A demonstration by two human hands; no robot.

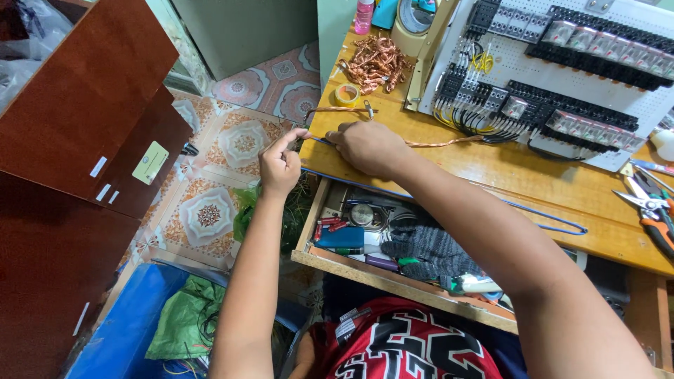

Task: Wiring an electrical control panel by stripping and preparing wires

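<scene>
My left hand [281,165] hangs just off the left edge of the wooden workbench [484,165], fingertips pinching the end of a thin wire [317,140]. My right hand [368,146] presses flat on the bench top, holding the same wire where it meets a twisted copper strand [442,143] that runs right toward a white perforated panel [554,67] fitted with black relays and terminal blocks. A blue wire [540,216] lies along the bench's front edge.
An open drawer [351,263] under the bench holds small tools and a grey glove [428,247]. A pile of copper wire scraps [377,62], a tape roll [347,93] and pliers [653,210] lie on the bench. A dark red cabinet [77,140] stands left over tiled floor.
</scene>
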